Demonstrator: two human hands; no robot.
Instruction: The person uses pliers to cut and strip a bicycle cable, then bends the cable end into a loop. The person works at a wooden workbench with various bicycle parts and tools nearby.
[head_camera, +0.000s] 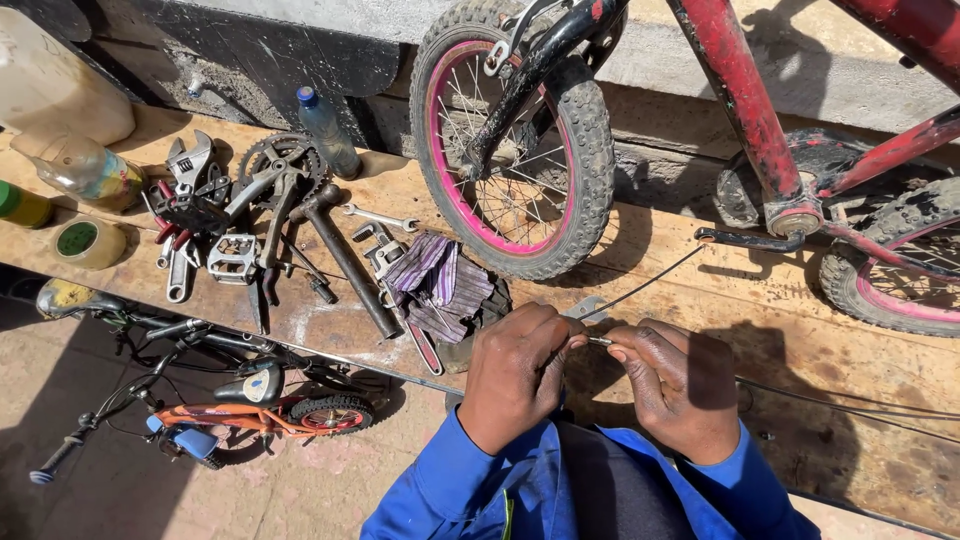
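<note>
Both hands pinched on a thin cable over the wooden bench.

The left hand (515, 375) is curled knuckles-up, its fingertips pressed together on the thin cable (640, 287); the right hand (680, 385) faces it, thumb and forefinger nipping the same cable just beside. From the fingers the cable runs up and right across the wooden bench (780, 330) towards the red bicycle (740, 110). Blue sleeves cover both wrists. A striped rag (440, 285) lies just left of the hands.
</note>
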